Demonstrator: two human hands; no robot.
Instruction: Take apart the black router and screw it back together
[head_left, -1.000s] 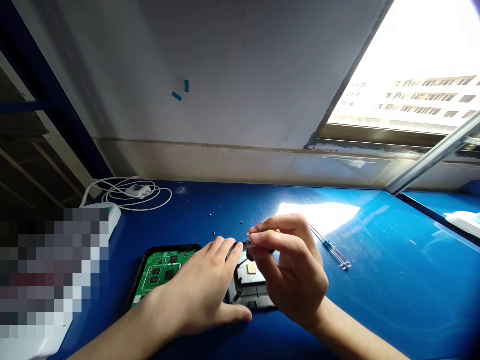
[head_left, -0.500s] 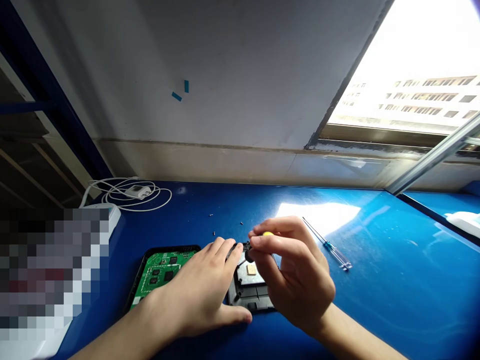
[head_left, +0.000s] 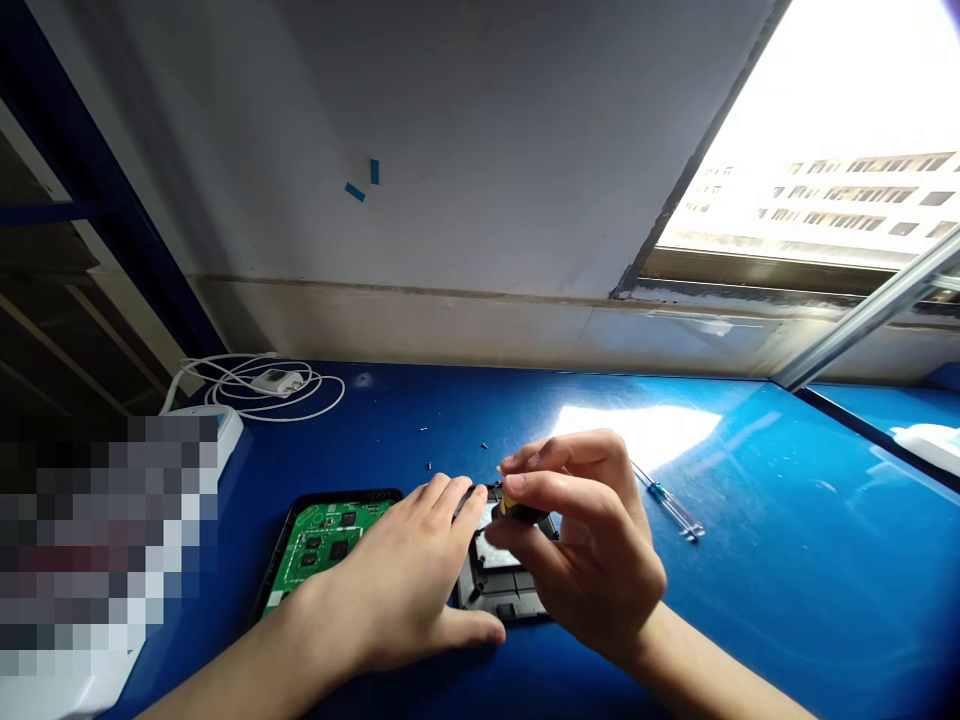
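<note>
Blue desk (head_left: 795,570) across the lower frame. At lower centre, left hand (head_left: 405,580) spread, fingertips at black casing (head_left: 489,597)'s upper left edge; right hand (head_left: 600,540) pinching yellow-and-black handle (head_left: 517,511), thumb lower than a moment ago, likely a twist in progress. Casing flat, ribbed, partly covered; silver plate (head_left: 498,554) inside; handle mostly finger-covered, tip unseen.

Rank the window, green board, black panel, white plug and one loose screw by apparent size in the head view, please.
1. Window
2. Green board and black panel: unsure which looks larger, as both are partly hidden
3. White plug
4. Loose screw
</note>
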